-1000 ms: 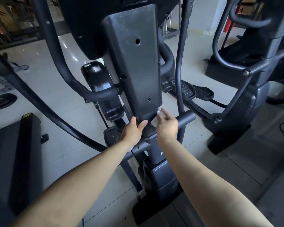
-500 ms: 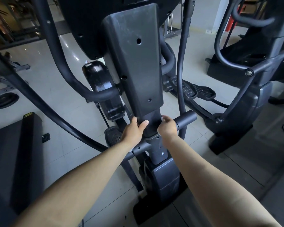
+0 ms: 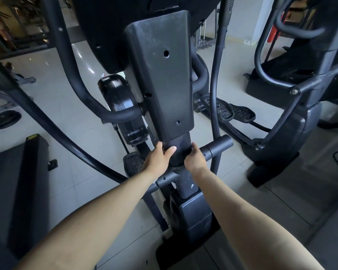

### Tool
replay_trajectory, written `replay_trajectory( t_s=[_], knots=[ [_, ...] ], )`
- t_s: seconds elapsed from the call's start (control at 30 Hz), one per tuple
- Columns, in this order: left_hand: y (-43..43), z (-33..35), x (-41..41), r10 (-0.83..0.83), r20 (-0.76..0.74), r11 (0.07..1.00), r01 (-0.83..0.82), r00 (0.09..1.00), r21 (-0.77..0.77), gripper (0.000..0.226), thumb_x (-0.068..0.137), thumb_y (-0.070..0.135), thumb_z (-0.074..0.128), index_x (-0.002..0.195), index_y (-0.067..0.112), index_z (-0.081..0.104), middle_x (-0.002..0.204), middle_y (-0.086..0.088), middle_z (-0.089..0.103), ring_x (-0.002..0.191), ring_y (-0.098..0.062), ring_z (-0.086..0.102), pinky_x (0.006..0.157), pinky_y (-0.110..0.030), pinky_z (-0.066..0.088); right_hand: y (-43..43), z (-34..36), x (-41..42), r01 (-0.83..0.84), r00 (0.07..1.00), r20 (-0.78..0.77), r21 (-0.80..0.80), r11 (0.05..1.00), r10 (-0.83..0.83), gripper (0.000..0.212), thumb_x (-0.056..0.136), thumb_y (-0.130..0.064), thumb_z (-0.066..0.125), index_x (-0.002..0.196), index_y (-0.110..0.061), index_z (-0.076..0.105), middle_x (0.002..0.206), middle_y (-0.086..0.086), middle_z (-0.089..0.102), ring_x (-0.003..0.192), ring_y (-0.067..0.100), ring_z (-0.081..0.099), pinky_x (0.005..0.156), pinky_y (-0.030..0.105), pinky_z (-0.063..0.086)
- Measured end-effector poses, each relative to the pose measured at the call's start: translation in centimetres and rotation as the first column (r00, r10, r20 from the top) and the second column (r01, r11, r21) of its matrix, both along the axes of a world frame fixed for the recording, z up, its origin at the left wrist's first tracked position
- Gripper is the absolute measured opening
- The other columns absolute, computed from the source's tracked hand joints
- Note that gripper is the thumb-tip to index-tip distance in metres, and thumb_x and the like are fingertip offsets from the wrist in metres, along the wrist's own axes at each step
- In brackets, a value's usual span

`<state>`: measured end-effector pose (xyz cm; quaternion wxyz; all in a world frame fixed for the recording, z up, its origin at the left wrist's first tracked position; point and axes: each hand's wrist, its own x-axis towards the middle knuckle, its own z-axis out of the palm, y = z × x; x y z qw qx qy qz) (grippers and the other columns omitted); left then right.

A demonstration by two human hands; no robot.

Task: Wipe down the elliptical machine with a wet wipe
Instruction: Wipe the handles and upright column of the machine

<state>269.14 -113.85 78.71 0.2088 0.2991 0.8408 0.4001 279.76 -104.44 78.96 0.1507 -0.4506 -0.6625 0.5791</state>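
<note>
**Both hands clasped on the elliptical's centre post**

The person stands facing the elliptical machine (image 3: 193,217), both bare arms stretched forward and down. The left hand (image 3: 158,159) grips the dark post (image 3: 181,146) just under the long plastic cover (image 3: 164,84) — thumb (image 3: 171,149) laid across the front, fingers wrapped round the left side. The right hand (image 3: 195,159) is curled round the post's right side at the same height, with its fingertips hidden behind the post. Whether the wipe sits under that palm cannot be told.

Room is tight. The cover's lower edge hangs just above both hands, the crossbar (image 3: 218,146) juts out just beside the right hand, and a swing arm (image 3: 215,94) rises close behind it. Open floor (image 3: 66,117) lies to the left, between the machine and a treadmill (image 3: 14,191); a second machine (image 3: 300,117) stands to the right.

There is a small pale mark (image 3: 192,186) on the housing below the post and a yellow label (image 3: 32,137) on the treadmill's corner — both too small to read.
</note>
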Motion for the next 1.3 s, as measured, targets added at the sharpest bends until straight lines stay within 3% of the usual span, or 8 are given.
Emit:
replay_trajectory(
  t_s=[0.1,0.23,0.43,0.57,0.67,0.9,1.07,1.3],
  knots=[
    [-0.1,-0.3,-0.3,-0.001,0.003,1.000,0.001,1.000,0.006,0.041,0.098,0.057,0.054,0.120,0.022,0.053,0.114,0.001,0.070,0.109,-0.028,0.063,0.096,-0.044,0.050,0.0,0.9,-0.6,0.061,0.988,-0.138,-0.042,0.997,-0.066,0.047,0.103,-0.002,0.040,0.147,-0.015,0.045,0.135,0.008,0.062,0.120,0.027,0.061,0.085,0.028,0.047],
    [-0.1,-0.6,-0.6,-0.014,0.021,0.999,0.014,1.000,0.029,0.055,0.083,0.076,0.048,0.109,0.027,0.051,0.097,0.002,0.072,0.096,-0.027,0.066,0.091,-0.049,0.053,-0.4,2.7,-1.4,0.126,0.942,-0.311,-0.017,0.992,-0.125,0.045,0.096,0.001,0.033,0.121,-0.026,0.059,0.102,-0.010,0.071,0.098,0.017,0.064,0.090,0.033,0.051],
    [-0.5,-0.3,-1.2,-0.097,-0.019,0.995,0.097,0.995,-0.033,0.031,0.099,0.052,0.056,0.117,0.027,0.053,0.111,0.004,0.071,0.105,-0.024,0.064,0.093,-0.043,0.051,-4.1,-0.7,-0.8,0.088,0.961,-0.254,-0.098,0.991,-0.111,0.070,0.102,-0.012,0.050,0.160,-0.035,0.016,0.159,0.002,0.037,0.144,0.024,0.041,0.118,0.044,0.036],
    [-1.0,-0.3,-2.2,-0.192,-0.012,0.980,0.191,0.981,-0.053,0.022,0.101,0.043,0.056,0.116,0.028,0.052,0.122,0.004,0.070,0.112,-0.020,0.064,0.093,-0.037,0.048,-4.5,-1.9,-1.2,0.088,0.985,-0.140,-0.100,0.991,-0.101,0.063,0.087,-0.002,0.046,0.140,-0.029,0.025,0.138,0.003,0.041,0.114,0.021,0.045,0.094,0.022,0.046],
    [-1.4,-0.6,-2.9,-0.245,0.023,0.969,0.246,0.969,-0.009,0.019,0.101,0.036,0.058,0.118,0.030,0.054,0.118,0.009,0.072,0.109,-0.016,0.067,0.101,-0.043,0.050,-4.3,-0.4,-2.0,0.139,0.967,-0.195,-0.126,0.982,-0.162,0.047,0.065,-0.008,0.043,0.107,-0.025,0.030,0.109,0.004,0.044,0.090,0.022,0.046,0.073,0.034,0.050],
    [-2.1,0.2,-3.8,-0.374,-0.044,0.927,0.372,0.926,-0.037,0.034,0.097,0.018,0.050,0.129,0.030,0.055,0.103,0.008,0.073,0.097,-0.019,0.067,0.087,-0.036,0.054,-6.4,1.7,-4.0,0.171,0.870,-0.453,-0.097,0.981,-0.196,0.102,0.079,0.014,0.043,0.155,-0.046,0.013,0.144,-0.001,0.051,0.122,0.019,0.058,0.097,0.040,0.056],
    [-2.7,0.0,-5.0,-0.462,-0.046,0.887,0.461,0.886,-0.032,0.044,0.103,0.014,0.042,0.138,0.040,0.050,0.089,0.002,0.072,0.068,-0.016,0.057,0.068,-0.033,0.045,-8.3,-3.4,-4.7,0.197,0.932,-0.307,-0.015,0.980,-0.192,0.089,0.076,-0.003,0.045,0.149,-0.041,0.012,0.161,-0.001,0.026,0.147,0.025,0.031,0.121,0.057,0.030],
    [-3.2,-0.4,-6.0,-0.506,-0.017,0.861,0.505,0.862,-0.065,0.059,0.096,0.016,0.046,0.145,0.048,0.045,0.128,0.005,0.070,0.115,-0.021,0.065,0.099,-0.041,0.052,-8.7,1.5,-6.4,0.348,0.901,-0.229,-0.130,0.929,-0.369,0.050,0.080,0.000,0.050,0.105,-0.038,0.029,0.132,0.010,0.048,0.113,0.029,0.053,0.094,0.041,0.054]
  ],
)
